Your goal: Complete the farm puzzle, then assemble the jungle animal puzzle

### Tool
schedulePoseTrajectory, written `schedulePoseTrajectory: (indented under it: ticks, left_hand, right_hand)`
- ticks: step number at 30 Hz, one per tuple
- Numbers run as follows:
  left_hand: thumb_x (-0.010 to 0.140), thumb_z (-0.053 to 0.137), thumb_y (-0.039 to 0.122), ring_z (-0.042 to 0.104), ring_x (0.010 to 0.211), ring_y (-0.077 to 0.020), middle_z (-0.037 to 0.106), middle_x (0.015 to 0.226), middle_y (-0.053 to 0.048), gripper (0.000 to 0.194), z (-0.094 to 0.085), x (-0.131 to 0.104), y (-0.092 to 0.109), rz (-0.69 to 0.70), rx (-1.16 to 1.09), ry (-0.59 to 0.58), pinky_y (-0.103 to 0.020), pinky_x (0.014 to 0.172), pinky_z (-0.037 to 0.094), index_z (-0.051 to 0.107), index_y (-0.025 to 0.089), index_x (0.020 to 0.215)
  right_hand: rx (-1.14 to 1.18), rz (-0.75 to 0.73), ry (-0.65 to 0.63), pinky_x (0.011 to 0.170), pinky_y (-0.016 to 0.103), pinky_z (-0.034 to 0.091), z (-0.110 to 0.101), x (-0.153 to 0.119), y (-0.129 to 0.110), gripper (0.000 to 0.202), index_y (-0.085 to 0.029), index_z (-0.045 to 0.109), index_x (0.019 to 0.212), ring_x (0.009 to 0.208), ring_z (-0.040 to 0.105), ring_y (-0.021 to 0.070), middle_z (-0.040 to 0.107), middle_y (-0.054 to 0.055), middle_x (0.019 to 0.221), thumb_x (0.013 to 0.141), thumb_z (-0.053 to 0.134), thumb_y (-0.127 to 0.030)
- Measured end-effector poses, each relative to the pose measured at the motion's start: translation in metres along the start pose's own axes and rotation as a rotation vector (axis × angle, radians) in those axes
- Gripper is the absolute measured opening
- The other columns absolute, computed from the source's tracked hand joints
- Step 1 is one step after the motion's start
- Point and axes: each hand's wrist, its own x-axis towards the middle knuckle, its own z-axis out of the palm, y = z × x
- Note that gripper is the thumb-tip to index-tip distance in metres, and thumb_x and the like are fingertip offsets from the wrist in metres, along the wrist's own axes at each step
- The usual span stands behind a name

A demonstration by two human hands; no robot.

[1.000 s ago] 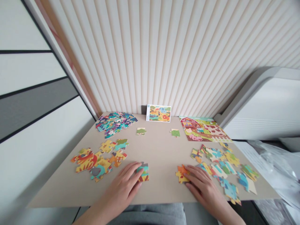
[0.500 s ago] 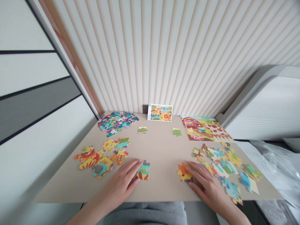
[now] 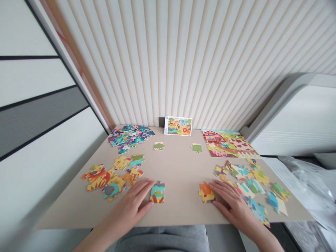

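Artwork on the blue-and-yellow piece (image 3: 157,194) shows more fully than a second ago: the left hand (image 3: 135,196) has slid back toward its edge, and the piece sits squarer and slightly further left. The right hand (image 3: 231,199) also covers a little less of the orange piece (image 3: 206,192). This seems a small adjustment rather than a joining, since the two pieces lie flat near the front of the table (image 3: 181,175), well apart. Each hand has its fingers close together and the thumb set apart; left fingertips touch the left edge of one piece, right fingertips the right edge of the other. Whether either hand pinches its piece, I cannot tell. The blue-and-yellow piece has a knob on top, a grey upper strip, a blue band, a green animal shape and reddish-brown leaf shapes along the bottom. The orange piece turns yellow below, with a dark patch at its lower right. Beyond them, a picture card (image 3: 178,126) stands at the back.
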Motion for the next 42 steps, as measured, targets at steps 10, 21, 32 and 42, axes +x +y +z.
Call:
schedulePoseTrajectory:
  ticks: [10,21,32,42]
  left_hand:
    - [0.100,0.063,0.034,0.058,0.138,-0.0229,0.059,0.150,-0.006,0.061,-0.003,0.000,0.002,0.028,0.032,0.057,-0.036,0.115,0.051,0.043,0.031,0.157]
    - [0.101,0.053,0.016,0.069,0.096,-0.0216,0.071,0.101,-0.008,0.018,0.009,-0.021,0.021,-0.123,0.085,0.419,-0.037,0.090,0.056,0.066,0.021,0.112]
    - [0.101,0.049,0.015,0.066,0.096,-0.0222,0.068,0.099,-0.007,0.019,0.002,-0.017,0.027,-0.129,0.061,0.318,-0.039,0.089,0.054,0.064,0.022,0.109]
    - [0.101,0.050,0.014,0.066,0.096,-0.0225,0.069,0.100,-0.007,0.019,0.004,-0.015,0.027,-0.153,0.077,0.329,-0.039,0.088,0.053,0.064,0.022,0.110]
  right_hand:
    - [-0.052,-0.072,0.093,0.115,0.054,0.048,-0.006,0.003,-0.003,0.054,-0.032,0.056,0.150,0.141,0.056,0.0322,0.062,0.006,0.149,0.098,0.066,-0.034]
    - [-0.016,0.166,0.725,0.105,0.051,0.051,0.008,0.008,0.012,0.025,-0.020,0.074,0.118,0.104,0.072,0.0292,0.077,0.011,0.113,0.098,0.061,-0.026]
    - [-0.114,0.007,0.590,0.101,0.046,0.050,0.014,0.008,0.025,0.025,-0.020,0.072,0.115,0.099,0.073,0.0289,0.076,0.010,0.110,0.095,0.063,-0.031]
    - [-0.106,0.018,0.602,0.100,0.045,0.051,0.012,0.012,0.021,0.024,-0.020,0.072,0.115,0.097,0.073,0.0281,0.077,0.010,0.107,0.095,0.064,-0.030]
